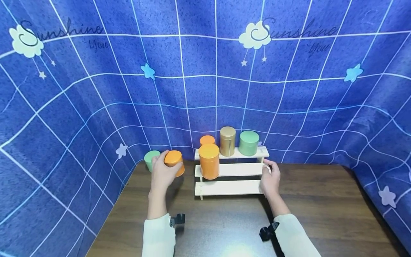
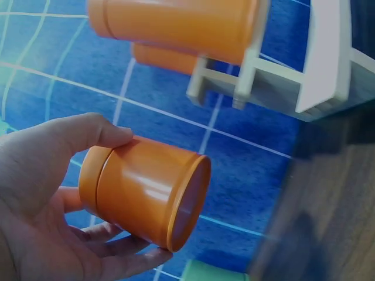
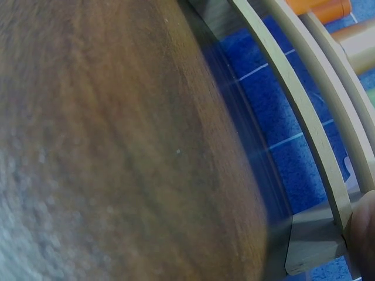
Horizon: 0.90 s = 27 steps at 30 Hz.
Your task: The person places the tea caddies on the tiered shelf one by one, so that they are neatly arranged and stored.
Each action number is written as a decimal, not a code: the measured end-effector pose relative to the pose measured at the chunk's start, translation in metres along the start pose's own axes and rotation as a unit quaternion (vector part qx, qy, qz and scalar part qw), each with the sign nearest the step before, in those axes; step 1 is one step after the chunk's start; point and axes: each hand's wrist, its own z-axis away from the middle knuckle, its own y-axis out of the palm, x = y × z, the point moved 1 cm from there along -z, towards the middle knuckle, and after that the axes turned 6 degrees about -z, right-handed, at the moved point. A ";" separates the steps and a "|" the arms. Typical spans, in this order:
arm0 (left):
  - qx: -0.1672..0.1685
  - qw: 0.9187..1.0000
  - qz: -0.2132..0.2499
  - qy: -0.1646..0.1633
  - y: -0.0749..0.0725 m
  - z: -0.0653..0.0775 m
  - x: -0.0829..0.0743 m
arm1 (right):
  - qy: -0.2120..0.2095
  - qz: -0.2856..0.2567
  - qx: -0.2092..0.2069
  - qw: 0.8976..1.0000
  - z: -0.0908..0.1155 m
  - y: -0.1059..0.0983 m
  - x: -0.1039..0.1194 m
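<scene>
My left hand [image 1: 163, 170] grips a short orange canister [image 2: 149, 190], thumb on one side and fingers round the other, left of a white three-step rack [image 1: 229, 188]. My right hand [image 1: 270, 178] holds the rack's right end at its middle and lower steps. On the middle step, at the left, stands a tall orange canister [image 1: 209, 162]. The top step carries a second orange canister [image 1: 207, 139], partly hidden behind the tall one, then a gold canister [image 1: 227, 142] and a wide green canister [image 1: 248, 143]. Another green canister [image 1: 151, 159] is partly covered by my left hand.
A dark brown wooden table [image 1: 221, 221] lies beneath the rack. Behind and to both sides hangs a blue curtain [image 1: 199, 89] with white grid lines, clouds and stars. Black wrist cameras are strapped at both white sleeves [image 1: 158, 235].
</scene>
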 end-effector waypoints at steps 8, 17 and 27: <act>0.012 1.000 0.021 0.009 -0.019 0.015 -0.018 | -0.004 -0.010 0.000 1.000 -0.001 -0.001 0.001; 0.024 0.999 0.015 0.018 -0.037 0.030 -0.038 | 0.005 -0.006 -0.004 1.000 0.001 0.000 0.000; 0.010 0.999 0.018 0.050 -0.057 0.051 -0.062 | 0.003 -0.006 -0.002 1.000 0.001 0.001 0.003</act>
